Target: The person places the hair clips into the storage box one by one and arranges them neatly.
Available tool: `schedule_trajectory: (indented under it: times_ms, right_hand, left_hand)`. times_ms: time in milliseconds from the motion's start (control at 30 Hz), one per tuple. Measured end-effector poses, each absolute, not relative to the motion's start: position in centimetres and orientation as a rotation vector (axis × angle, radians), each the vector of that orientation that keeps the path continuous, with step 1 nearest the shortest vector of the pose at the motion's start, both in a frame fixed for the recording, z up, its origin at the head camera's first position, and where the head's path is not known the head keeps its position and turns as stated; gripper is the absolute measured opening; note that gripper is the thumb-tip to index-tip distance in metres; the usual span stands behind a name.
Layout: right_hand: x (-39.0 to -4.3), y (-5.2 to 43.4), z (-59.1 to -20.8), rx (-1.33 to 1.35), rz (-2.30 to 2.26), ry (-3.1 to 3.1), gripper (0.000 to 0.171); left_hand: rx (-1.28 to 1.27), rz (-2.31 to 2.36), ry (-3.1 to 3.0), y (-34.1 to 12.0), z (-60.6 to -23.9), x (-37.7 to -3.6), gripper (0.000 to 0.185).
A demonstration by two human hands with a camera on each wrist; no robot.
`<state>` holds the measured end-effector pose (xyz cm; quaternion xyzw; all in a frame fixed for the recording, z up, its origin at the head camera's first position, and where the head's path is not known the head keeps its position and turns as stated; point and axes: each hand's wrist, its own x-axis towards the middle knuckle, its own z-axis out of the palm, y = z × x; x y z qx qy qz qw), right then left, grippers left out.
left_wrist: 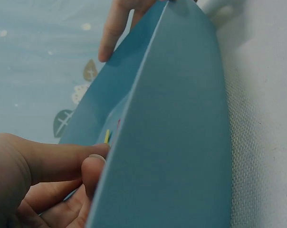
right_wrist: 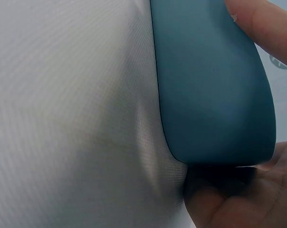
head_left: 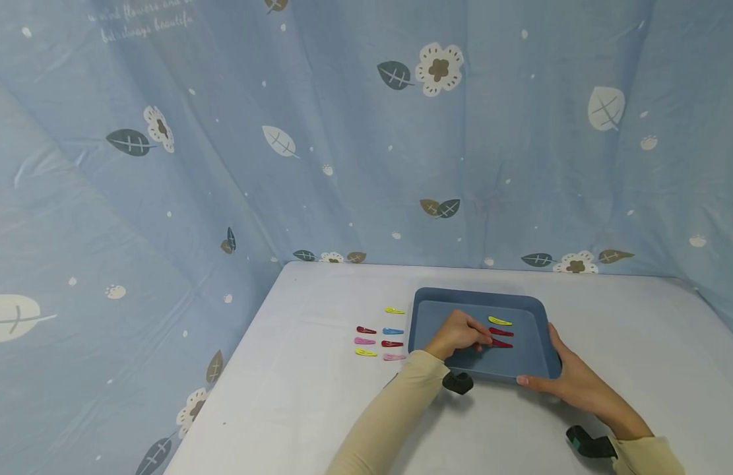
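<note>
Inside the blue-grey tray, my left hand pinches a red hair clip between thumb and fingertips, low over the tray's floor. Just beyond it lie another red hair clip and a yellow hair clip. The tray's wall partly hides my left hand in the left wrist view, and the pinched clip cannot be made out there. My right hand holds the tray at its near right corner, thumb on the front wall and fingers along the right side. The right wrist view shows the tray wall between its digits.
Left of the tray, several hair clips lie on the white table: a blue clip, a yellow clip, a pink clip, a red clip and others. A patterned blue curtain hangs behind the table.
</note>
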<state>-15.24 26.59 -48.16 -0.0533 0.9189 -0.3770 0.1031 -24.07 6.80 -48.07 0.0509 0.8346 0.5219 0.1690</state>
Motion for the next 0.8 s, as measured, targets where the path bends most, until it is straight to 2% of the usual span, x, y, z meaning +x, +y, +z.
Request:
schedule_trajectory:
  times_ms: [800]
  right_hand:
    - [-15.29,26.97,-48.61,-0.196,-1.196,2.674,0.102]
  left_hand:
    - [0.162,1.39,2.459,6.93,-47.99,-23.84,0.006]
